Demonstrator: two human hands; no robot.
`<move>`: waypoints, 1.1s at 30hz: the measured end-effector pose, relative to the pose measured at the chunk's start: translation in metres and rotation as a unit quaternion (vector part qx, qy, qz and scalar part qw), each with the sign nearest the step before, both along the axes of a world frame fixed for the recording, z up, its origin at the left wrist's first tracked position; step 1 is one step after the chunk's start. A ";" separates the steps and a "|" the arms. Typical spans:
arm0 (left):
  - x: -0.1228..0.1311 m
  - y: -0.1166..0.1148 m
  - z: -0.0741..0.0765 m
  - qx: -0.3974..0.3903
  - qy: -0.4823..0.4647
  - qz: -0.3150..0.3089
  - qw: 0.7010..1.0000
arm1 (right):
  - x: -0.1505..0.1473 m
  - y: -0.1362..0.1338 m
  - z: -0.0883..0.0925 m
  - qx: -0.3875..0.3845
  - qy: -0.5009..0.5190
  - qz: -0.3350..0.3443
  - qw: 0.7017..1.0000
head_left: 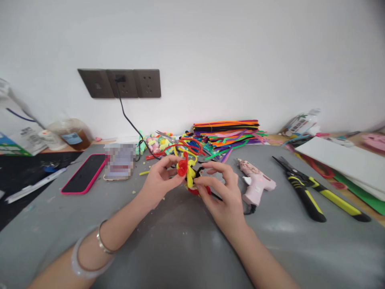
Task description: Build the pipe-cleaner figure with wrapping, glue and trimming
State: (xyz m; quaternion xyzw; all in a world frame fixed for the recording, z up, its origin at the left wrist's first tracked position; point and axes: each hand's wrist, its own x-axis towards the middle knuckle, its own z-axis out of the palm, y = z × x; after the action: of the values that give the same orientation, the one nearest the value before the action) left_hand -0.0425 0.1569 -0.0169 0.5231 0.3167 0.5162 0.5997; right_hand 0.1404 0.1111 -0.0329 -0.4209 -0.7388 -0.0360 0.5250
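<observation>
Between my hands, above the grey mat (168, 249), is a small figure of bent pipe cleaners (190, 173) in yellow and red with a bit of black. My left hand (161, 176) pinches its red curled part from the left. On the right side, the thumb and forefinger of my right hand (221, 188) close on the figure's lower yellow and black part; the other fingers are bent above. My fingertips hide some of the figure. A pink glue gun (258, 185) lies on the mat just right of my right hand.
Black-and-yellow pliers-like cutters (315, 188) lie at the right, near white sheets (345, 164). Bundled pipe cleaners (225, 127), loose scraps and scissors (165, 135) are by the wall. A pink-edged phone (84, 174) and a blurred-out phone-like item (119, 162) lie left. A black cord (128, 116) hangs from the socket.
</observation>
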 end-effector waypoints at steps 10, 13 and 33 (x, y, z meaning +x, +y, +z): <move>0.000 0.000 0.007 -0.029 -0.079 -0.002 0.996 | 0.003 0.008 -0.006 -0.091 0.303 0.067 0.946; 0.000 0.001 0.011 -0.073 -0.128 -0.003 0.989 | 0.004 0.011 -0.008 -0.215 0.375 0.144 0.890; -0.006 0.006 0.008 -0.029 -0.008 0.011 0.999 | -0.002 0.013 -0.004 -0.307 0.476 0.196 0.800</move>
State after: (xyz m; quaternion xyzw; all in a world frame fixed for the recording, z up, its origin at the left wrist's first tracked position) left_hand -0.0484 0.1624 -0.0085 0.4981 0.3322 0.5175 0.6114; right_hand 0.1384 0.1241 -0.0367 -0.3708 -0.4346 0.5013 0.6499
